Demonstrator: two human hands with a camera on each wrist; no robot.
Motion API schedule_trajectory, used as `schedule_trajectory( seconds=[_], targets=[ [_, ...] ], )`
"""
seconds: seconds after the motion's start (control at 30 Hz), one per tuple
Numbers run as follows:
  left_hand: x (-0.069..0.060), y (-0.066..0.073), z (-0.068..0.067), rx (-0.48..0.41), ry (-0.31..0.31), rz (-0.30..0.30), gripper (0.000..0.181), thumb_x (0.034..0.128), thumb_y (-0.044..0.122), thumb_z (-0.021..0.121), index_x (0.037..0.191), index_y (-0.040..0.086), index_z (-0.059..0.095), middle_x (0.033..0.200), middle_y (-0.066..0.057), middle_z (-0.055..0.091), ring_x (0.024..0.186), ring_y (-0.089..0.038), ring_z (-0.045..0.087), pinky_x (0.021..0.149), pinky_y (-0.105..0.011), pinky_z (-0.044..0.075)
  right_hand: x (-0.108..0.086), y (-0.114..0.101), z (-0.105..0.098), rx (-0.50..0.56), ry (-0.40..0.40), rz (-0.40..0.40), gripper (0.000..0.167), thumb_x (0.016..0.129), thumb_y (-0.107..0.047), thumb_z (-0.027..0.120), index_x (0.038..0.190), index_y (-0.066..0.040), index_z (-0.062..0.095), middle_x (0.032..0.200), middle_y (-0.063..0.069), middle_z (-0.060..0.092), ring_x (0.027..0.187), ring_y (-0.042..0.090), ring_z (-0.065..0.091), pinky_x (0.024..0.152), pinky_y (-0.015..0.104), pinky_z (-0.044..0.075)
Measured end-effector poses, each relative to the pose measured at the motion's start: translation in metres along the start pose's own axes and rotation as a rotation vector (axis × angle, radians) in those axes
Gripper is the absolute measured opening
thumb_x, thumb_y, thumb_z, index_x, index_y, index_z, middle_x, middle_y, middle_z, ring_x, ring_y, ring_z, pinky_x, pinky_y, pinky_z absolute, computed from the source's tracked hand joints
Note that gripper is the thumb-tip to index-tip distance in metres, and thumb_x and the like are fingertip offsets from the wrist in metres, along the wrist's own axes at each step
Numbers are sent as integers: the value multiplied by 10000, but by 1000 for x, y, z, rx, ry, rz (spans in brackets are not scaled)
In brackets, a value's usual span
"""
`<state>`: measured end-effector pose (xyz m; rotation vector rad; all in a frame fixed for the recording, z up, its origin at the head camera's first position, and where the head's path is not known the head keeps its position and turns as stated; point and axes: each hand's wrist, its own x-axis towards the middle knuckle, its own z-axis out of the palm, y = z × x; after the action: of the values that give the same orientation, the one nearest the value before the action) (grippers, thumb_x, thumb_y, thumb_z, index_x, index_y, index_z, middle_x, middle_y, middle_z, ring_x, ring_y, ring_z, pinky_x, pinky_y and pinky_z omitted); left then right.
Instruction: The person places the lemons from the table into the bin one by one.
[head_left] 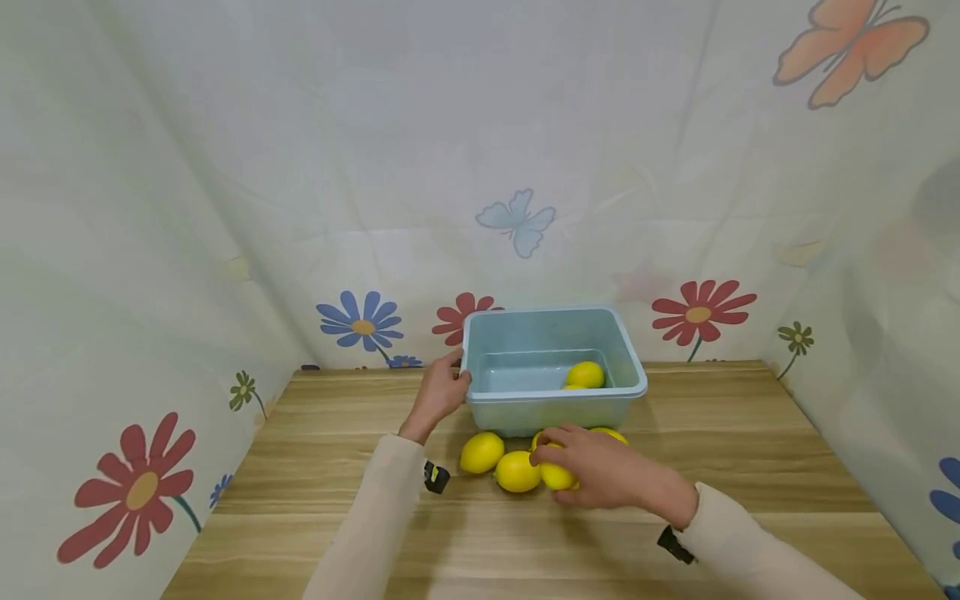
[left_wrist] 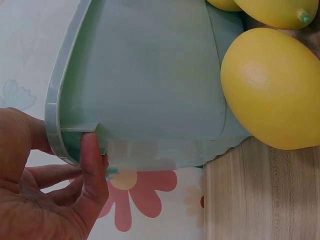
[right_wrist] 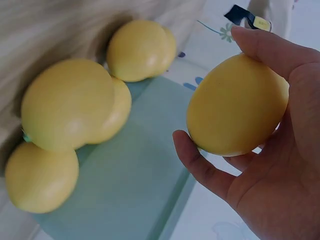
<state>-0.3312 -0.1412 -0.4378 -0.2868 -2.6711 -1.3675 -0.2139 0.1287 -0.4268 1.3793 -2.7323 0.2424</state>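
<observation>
A pale blue-green plastic basin [head_left: 551, 414] stands on the wooden table, with two yellow lemons [head_left: 585, 374] inside at its right. My left hand [head_left: 438, 390] grips the basin's left rim; in the left wrist view, the thumb [left_wrist: 92, 170] presses the outside just under the lip. Fingers and thumb of my right hand [head_left: 611, 473] curl round a lemon [right_wrist: 237, 105], held in front of the basin. More lemons lie along the basin's front, including one at the left [head_left: 482, 452] and another beside it [head_left: 517, 472]. The right hand partly hides the others.
A pale curtain [head_left: 420, 167] printed with flowers and butterflies hangs behind the basin and at both sides. Wooden table surface [head_left: 720, 442] extends left and right of the basin. Each wrist wears a small black device [head_left: 436, 477].
</observation>
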Motion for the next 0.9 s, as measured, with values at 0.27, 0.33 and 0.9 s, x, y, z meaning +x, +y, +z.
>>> schedule_trajectory(
  seconds=[0.27,0.33,0.9],
  targets=[
    [-2,-1,0,-10,-12,-25,491,965,128,523,1436,3,472,1266,-219,634,1041,-328,670,764,-371,605,3,3,-21,14,30,5,388,858,-378,726,1205,-256,603,1214,-50,564,1092,150,543,931,352,530],
    [-2,0,0,-15,-13,-28,487,966,131,524,1437,16,477,1265,-212,635,1045,-329,671,757,-371,607,4,5,-26,8,39,3,407,851,-380,739,1211,-249,600,1217,-41,559,1085,157,540,933,355,530],
    [1,1,1,1,1,-26,483,955,130,539,1419,6,496,1223,-199,650,982,-309,666,683,-325,601,21,12,-61,-57,169,23,410,832,-384,758,1192,-239,627,1191,-28,585,1050,173,571,835,330,561]
  ],
)
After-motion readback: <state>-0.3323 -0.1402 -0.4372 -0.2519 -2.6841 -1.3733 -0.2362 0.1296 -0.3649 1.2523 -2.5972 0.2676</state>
